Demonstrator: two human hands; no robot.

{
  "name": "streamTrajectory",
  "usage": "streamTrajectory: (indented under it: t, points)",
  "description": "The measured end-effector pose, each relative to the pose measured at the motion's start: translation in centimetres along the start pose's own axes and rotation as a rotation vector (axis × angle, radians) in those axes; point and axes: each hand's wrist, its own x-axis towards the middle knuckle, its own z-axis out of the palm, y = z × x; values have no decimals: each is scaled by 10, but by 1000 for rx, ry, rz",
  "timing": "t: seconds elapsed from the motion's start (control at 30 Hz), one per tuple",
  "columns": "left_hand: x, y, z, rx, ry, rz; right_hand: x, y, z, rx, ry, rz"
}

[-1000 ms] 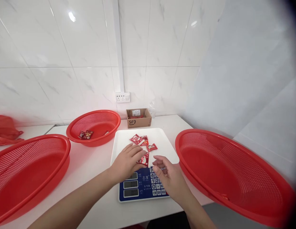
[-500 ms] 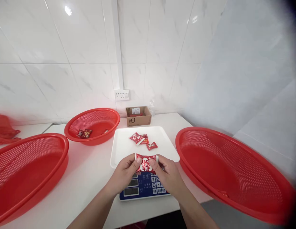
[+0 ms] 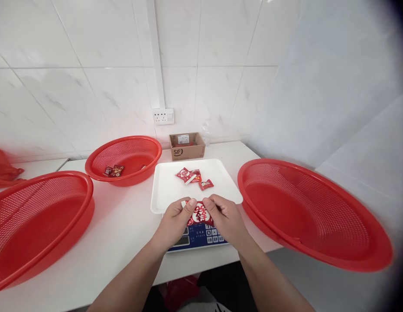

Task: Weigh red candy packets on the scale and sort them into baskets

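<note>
Between my two hands is a red candy packet with a white patch and red printed characters. My left hand pinches its left end, thumb on top. On the other end, my right hand grips it the same way. The packet is held over the front of a digital scale, partly covering its blue keypad panel. Behind it, on the white weighing tray, lie a larger red packet, another packet partly under it, and a small red wrapped candy.
Red mesh baskets stand at the left, back left and right. Small packets lie in the back-left one. An open cardboard box sits by the wall below a socket. A red bag lies far left.
The camera has tilted down, so the scene sits higher in view. Both hands still hold the packet, with the fingers gathered further in over its ends.
</note>
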Motion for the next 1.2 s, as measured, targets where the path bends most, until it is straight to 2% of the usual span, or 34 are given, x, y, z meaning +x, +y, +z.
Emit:
streamTrajectory:
  t: [0.1,0.23,0.33,0.43,0.57,0.73,0.83,0.9,0.97,1.0,1.07,1.2]
  points:
    - [2,3,3,124,31,49,0,0,-5,40,29,39]
    - [6,7,2,203,37,80,2,2,-11,51,-30,74]
    - [8,6,0,231,5,102,4,4,-12,13,28,68]
    - [9,2,-4,263,-37,86,6,5,-11,-34,105,69]
    - [9,-1,-10,344,18,56,9,3,-7,-43,60,93]
    - [12,1,-25,475,44,44,18,5,-2,-114,-14,89]
    - [20,0,-39,618,142,45,29,12,3,-177,-24,68]
    - [30,-2,-50,718,236,101,38,17,7,-245,-30,64]
    - [43,-2,-61,835,271,188,46,21,10,-373,-59,64]
    - [50,-1,-65,897,245,230,49,22,11,-450,-75,63]
    - [65,1,-72,1000,111,287,52,24,10,-586,-75,53]
    - [91,7,-78,1096,-201,250,49,24,2,-653,2,55]
